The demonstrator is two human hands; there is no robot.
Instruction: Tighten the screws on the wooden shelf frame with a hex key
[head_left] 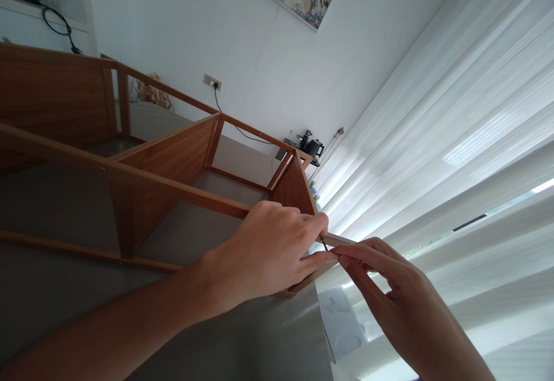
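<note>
A brown wooden furniture frame [182, 191] with slim rails and solid panels runs from the left edge to its corner near the middle of the view. Over the end of its front rail, my left hand [272, 254] is closed, fingers curled on the wood and thumb reaching toward the right. A thin dark metal pin, perhaps a screw [324, 245], shows between the left forefinger and thumb. My right hand [389, 288] meets it from the right, thumb and forefinger pinched together by the left thumb tip. What the right fingertips hold is too small to make out.
Behind the frame, a wall socket [212, 82] has a black cord plugged in. A black kettle [312, 148] stands past the frame's far corner. White curtains [467, 115] hang along the right. A white box [341, 323] lies below the hands. Another cable [58, 20] dangles upper left.
</note>
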